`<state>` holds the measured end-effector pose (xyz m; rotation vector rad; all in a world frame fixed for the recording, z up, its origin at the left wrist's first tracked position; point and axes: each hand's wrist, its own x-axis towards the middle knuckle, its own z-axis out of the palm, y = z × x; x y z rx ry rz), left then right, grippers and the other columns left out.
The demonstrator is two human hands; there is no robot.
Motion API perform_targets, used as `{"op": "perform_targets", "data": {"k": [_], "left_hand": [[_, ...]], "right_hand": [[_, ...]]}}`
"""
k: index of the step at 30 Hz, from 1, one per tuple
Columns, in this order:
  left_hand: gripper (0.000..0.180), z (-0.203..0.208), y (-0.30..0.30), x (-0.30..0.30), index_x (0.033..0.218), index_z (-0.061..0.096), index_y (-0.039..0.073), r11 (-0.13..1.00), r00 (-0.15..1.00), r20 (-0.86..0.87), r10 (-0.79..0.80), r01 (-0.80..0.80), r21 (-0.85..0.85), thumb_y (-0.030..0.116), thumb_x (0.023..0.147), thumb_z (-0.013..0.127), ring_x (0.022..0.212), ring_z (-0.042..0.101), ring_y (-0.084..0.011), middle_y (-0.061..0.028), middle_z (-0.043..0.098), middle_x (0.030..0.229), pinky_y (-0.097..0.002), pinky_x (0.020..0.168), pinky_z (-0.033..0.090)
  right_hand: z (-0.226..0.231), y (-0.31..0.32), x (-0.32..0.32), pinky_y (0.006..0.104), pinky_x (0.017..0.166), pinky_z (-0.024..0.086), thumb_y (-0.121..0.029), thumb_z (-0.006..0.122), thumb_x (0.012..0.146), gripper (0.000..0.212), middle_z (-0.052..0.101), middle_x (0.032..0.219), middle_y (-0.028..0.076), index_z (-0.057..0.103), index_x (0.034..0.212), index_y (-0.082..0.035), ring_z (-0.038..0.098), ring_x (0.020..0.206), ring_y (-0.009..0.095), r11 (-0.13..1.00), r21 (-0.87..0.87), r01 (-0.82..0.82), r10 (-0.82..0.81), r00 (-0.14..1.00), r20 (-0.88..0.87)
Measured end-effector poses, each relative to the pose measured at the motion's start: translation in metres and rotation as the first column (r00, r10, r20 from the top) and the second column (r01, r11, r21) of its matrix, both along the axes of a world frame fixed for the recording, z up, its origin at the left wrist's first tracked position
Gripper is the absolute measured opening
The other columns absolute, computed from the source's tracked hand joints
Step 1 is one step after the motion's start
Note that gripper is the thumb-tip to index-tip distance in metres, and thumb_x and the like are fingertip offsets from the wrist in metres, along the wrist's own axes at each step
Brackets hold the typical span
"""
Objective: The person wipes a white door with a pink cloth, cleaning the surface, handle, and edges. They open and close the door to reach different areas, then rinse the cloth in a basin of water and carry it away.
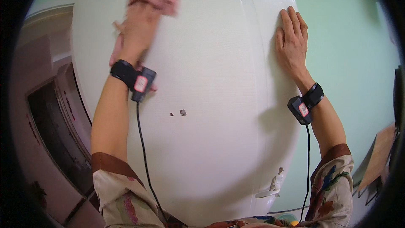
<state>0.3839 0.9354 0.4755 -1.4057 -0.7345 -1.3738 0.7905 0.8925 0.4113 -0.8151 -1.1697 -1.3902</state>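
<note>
A pink cloth (158, 0), blurred by motion, is under and around my left hand (141, 27) on the upper left part of a white door (211, 71). The fingers of that hand are partly covered by the cloth, and folds of it hang beside the wrist. My right hand (292, 38) lies flat near the door's right edge, fingers stretched upward and holding nothing. Below and between the hands, two small dark chipped spots (182, 112) mark the door's surface. A light-coloured lever handle (268, 193) is low on the right.
Each wrist wears a black strapped device, and a black cable (144, 156) runs down from the left one. A pale green wall (337, 50) stands to the right. A brown board (378, 158) leans at the lower right. At the left, a doorway opens on a dim room.
</note>
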Motion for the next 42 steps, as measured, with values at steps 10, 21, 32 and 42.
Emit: {"op": "perform_targets", "data": {"k": [10,21,32,42], "left_hand": [[0.048,0.058,0.052,0.029,0.133,0.063,0.013,0.974,0.96,0.169,0.225,-0.227,-0.004,0.044,0.1,0.046,0.128,0.05,-0.0458,-0.0215,0.062,0.131,-0.0565,0.108,0.04],[0.013,-0.127,-0.023,0.148,0.098,0.07,0.028,0.956,0.668,-0.685,-0.292,0.227,-0.186,0.036,0.089,0.067,0.13,0.051,-0.0193,0.0047,0.063,0.117,-0.0809,0.113,0.017],[0.046,-0.092,0.009,-0.068,0.138,0.058,0.023,0.99,0.986,0.095,0.14,-0.139,-0.021,0.046,0.098,0.057,0.143,0.035,-0.0348,-0.0049,0.048,0.148,-0.0849,0.105,0.017],[0.059,-0.124,0.016,-0.238,0.146,0.047,0.018,0.964,0.85,0.496,0.179,-0.051,-0.26,0.052,0.099,0.055,0.144,0.03,-0.0476,-0.0199,0.041,0.152,-0.0771,0.106,0.028]], "right_hand": [[-0.04,0.012,0.018,0.0569,0.124,0.018,-0.025,0.053,0.104,0.057,0.032,0.166,0.011,0.038,0.158,-0.013,0.024,0.155,0.031,0.976,-0.214,0.035,-0.033,0.999,0.012],[-0.034,0.024,0.038,0.0493,0.127,0.013,-0.027,0.049,0.107,0.055,0.03,0.168,0.006,0.037,0.16,-0.019,0.022,0.156,0.025,0.995,-0.1,0.023,-0.012,0.993,0.115],[-0.026,0.03,0.056,0.0445,0.13,0.013,-0.041,0.033,0.11,0.051,0.03,0.167,-0.004,0.032,0.16,-0.031,0.022,0.156,0.016,0.986,0.09,0.143,-0.159,0.965,0.211],[-0.021,0.018,0.058,0.0428,0.129,0.019,-0.042,0.029,0.111,0.052,0.03,0.167,-0.002,0.032,0.161,-0.03,0.024,0.155,0.018,0.966,0.17,0.196,-0.232,0.946,0.227]]}}
